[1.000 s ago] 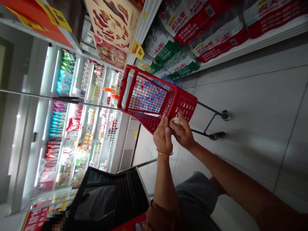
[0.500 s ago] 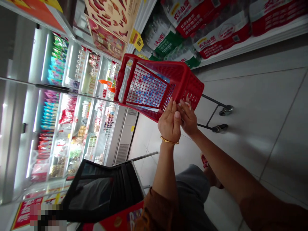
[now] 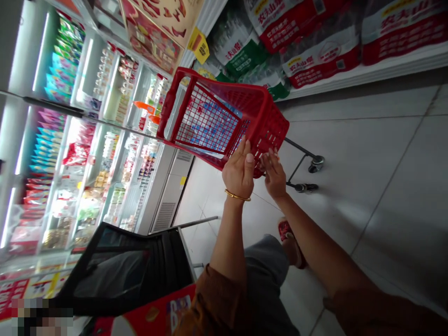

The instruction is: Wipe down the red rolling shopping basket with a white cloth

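Note:
My left hand, a gold bangle on its wrist, is held up with its fingers straight and together, next to the near rim of a red plastic shopping cart. My right hand is just beside it, fingers stretched out with the tips at the cart's perforated wall. I see nothing in either hand. The two hands almost touch each other. Blue and white packaging shows through the cart's mesh.
A lit glass-door fridge full of packets fills the left. Shrink-wrapped water bottle packs lie on a low shelf at the top. A black bin-like frame and a red box sit near my legs. The cart's wheels stand on grey tiled floor.
A small pale item that my right hand held a second ago no longer shows. Both hands have moved up to the cart's rim and their fingers have straightened. The view shifted.

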Demonstrator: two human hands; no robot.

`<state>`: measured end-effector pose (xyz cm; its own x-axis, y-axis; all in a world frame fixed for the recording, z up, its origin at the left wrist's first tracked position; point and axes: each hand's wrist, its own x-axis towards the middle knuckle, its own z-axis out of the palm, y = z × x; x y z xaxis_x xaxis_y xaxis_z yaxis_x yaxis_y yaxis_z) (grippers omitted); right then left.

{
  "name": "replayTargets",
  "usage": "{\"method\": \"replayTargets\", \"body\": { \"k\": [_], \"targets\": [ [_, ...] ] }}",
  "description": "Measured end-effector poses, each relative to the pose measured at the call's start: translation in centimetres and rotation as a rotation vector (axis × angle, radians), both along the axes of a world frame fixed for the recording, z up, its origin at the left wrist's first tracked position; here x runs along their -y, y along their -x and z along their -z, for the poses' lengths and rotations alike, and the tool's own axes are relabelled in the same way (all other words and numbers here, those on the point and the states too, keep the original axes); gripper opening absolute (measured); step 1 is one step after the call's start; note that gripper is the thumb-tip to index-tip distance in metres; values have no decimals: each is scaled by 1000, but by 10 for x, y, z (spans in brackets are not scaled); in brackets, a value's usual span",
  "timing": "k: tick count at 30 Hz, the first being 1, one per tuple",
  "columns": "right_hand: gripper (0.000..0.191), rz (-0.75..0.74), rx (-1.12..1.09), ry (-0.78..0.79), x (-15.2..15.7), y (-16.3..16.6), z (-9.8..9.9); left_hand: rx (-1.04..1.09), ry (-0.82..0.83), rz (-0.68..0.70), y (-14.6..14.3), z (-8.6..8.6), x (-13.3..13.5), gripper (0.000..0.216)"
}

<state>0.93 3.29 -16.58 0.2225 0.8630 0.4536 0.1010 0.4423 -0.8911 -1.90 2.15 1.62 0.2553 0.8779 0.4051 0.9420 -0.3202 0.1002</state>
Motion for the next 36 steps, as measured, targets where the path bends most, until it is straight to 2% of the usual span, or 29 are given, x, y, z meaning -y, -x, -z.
{"method": "replayTargets", "body": {
  "k": [3, 6, 8, 11, 14, 17, 21, 24, 30, 36],
  "targets": [
    [46, -11, -8, 29, 5, -1, 9, 10, 8, 3, 1, 0, 1, 50],
    [47, 22, -29, 35, 6, -5, 5, 19, 15, 13, 1, 0, 2, 49],
    [47, 79, -69, 20, 2, -10, -6, 16, 21, 12, 0, -1, 3, 49],
    [47, 132, -137, -31, -14, -20, -34, -6, 21, 2, -1, -1, 4, 50],
    [48, 61, -127, -38, -34, -26, -63, -7, 3, -1, -4, 0, 4, 50],
    [51, 36, -110, -54, -50, -24, -75, 14, -10, 0, -6, -1, 5, 49],
    [49, 157, -27, -152, -56, -15, -62, 30, -10, 8, -8, -2, 6, 46],
    [48, 179, 41, -158, -53, -11, -46, 27, -17, 8, -7, -3, 7, 46],
    [50, 159, -33, -95, -45, -8, -23, 11, -42, -5, -6, -1, 6, 47],
    [49, 128, -10, -5, -35, -14, -16, 9, -57, -9, -5, 0, 6, 43]
  ]
}}
